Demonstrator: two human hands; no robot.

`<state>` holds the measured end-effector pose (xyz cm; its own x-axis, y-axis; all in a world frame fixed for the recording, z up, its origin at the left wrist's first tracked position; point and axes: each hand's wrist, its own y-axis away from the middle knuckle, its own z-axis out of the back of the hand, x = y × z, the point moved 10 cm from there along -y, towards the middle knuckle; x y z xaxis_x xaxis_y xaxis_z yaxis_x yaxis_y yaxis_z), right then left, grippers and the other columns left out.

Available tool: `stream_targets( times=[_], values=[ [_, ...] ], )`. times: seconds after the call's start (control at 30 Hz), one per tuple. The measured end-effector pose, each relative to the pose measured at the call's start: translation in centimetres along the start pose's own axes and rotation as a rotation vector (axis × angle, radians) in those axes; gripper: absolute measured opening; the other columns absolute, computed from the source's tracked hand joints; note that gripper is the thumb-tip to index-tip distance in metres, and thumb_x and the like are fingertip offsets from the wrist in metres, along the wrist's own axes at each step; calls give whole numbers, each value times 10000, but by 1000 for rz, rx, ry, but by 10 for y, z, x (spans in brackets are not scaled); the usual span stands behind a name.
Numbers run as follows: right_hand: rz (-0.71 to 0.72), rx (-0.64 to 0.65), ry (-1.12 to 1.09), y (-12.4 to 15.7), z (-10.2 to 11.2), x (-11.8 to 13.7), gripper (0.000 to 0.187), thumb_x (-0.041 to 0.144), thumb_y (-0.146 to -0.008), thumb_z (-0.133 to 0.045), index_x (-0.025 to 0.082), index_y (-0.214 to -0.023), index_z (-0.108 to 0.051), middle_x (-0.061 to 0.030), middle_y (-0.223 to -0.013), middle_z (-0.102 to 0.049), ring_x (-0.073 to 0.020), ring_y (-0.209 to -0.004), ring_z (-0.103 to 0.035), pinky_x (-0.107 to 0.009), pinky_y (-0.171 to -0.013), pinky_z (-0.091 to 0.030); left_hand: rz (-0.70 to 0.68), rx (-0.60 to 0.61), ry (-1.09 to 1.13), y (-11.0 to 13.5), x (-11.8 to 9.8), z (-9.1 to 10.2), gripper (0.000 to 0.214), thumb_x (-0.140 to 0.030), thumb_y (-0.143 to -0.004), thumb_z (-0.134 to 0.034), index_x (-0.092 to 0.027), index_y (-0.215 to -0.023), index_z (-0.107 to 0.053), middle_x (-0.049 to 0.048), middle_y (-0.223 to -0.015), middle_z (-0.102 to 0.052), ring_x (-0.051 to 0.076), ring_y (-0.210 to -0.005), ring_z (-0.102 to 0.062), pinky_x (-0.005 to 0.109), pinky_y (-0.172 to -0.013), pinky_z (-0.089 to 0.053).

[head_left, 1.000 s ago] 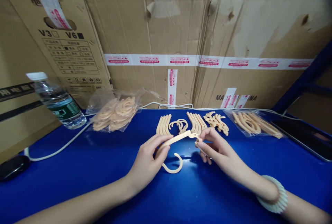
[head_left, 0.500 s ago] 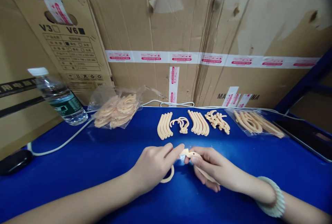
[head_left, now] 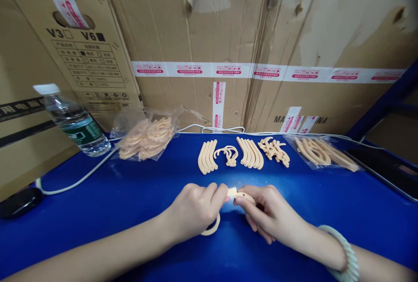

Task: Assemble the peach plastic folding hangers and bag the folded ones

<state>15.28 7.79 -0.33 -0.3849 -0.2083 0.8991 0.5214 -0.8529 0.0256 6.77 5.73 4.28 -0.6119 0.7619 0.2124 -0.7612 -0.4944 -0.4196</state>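
Note:
Low over the blue tabletop, my left hand (head_left: 196, 208) is closed on a pale beige hooked piece (head_left: 213, 227). Its curved end shows below the palm, and a squared beige end (head_left: 231, 191) sticks out past the fingertips. My right hand (head_left: 272, 213) pinches a beige curved strip (head_left: 245, 196) with a small dark hole near its tip. The two beige ends meet or overlap between my hands; whether they are joined I cannot tell. Most of both pieces is hidden by my fingers.
Behind my hands lie curved strips (head_left: 208, 156), thin hooked parts (head_left: 228, 153), more strips (head_left: 251, 153) and small branched parts (head_left: 274, 151). Bagged parts (head_left: 146, 138) lie left, another bag (head_left: 321, 153) right. A water bottle (head_left: 76, 123), black mouse (head_left: 20, 203), phone (head_left: 385, 171) and cardboard (head_left: 196, 99) surround them.
My left fingers have curled in more tightly near the squared end. The strip in my right hand has turned, so its long tail below the palm is now hidden.

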Motion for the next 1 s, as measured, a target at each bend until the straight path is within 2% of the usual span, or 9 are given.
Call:
stream_targets(
  times=[0.2,0.27,0.43,0.53,0.6,0.67,0.73,0.9,1.0],
  values=[
    [343,-47,508,11,-3,39,306,301,-1030,-317,198,-791,-479,-9,-637,-541,-112,-483,-448,-256,-493,-317,232,8,373,3,23,-7,351,-260,-1026,-337,-180,-796,-590,12,-550,-579,146,-429,-504,258,-455,-225],
    [350,-73,516,12,1,42,282,289,-1033,-323,199,-819,-482,10,-631,-505,-114,-487,-403,-268,-500,-295,347,59,513,7,33,-16,342,-286,-1019,-338,-189,-806,-587,1,-567,-580,151,-461,-527,253,-485,-275],
    [337,-335,324,12,60,48,309,313,-1045,-348,199,-809,-510,-5,-706,-548,-140,-629,-514,-265,-599,-398,708,132,917,21,59,-42,388,-424,-985,-344,-196,-881,-641,-30,-574,-523,144,-515,-508,250,-538,-354],
    [437,-526,449,20,104,55,268,268,-1024,-409,204,-844,-598,-52,-889,-588,-192,-855,-571,-320,-775,-442,955,122,1322,31,67,-63,400,-530,-896,-457,-169,-948,-622,-82,-501,-388,100,-387,-362,221,-420,-267],
    [524,-658,568,28,131,57,196,242,-991,-473,216,-905,-648,-70,-976,-572,-213,-919,-573,-343,-801,-456,1041,105,1514,34,68,-71,405,-532,-828,-543,-158,-974,-601,-91,-507,-396,84,-376,-361,204,-408,-263],
    [572,-733,698,30,148,51,188,215,-969,-494,230,-994,-680,-73,-966,-563,-206,-853,-582,-338,-731,-478,1077,78,1606,34,69,-70,367,-478,-802,-593,-152,-971,-602,-74,-533,-456,86,-425,-428,196,-449,-324],
    [571,-718,826,23,156,36,245,192,-964,-469,228,-1041,-699,-85,-967,-586,-212,-835,-601,-346,-703,-500,1111,52,1668,36,69,-67,305,-404,-820,-600,-146,-981,-614,-49,-569,-517,97,-505,-496,199,-520,-390],
    [370,-586,1054,-6,165,-21,376,68,-863,-403,175,-1015,-729,-137,-1038,-664,-274,-897,-663,-423,-773,-555,1179,12,1727,41,69,-60,211,-293,-893,-562,-141,-1027,-619,22,-745,-649,141,-744,-625,238,-709,-470],
    [330,-571,1069,-9,164,-29,508,-15,-739,-385,154,-1095,-705,-152,-1095,-666,-293,-951,-663,-439,-813,-557,1178,-19,1755,42,69,-60,182,-294,-913,-563,-149,-1010,-615,39,-800,-677,156,-785,-641,272,-756,-488]
  ],
)
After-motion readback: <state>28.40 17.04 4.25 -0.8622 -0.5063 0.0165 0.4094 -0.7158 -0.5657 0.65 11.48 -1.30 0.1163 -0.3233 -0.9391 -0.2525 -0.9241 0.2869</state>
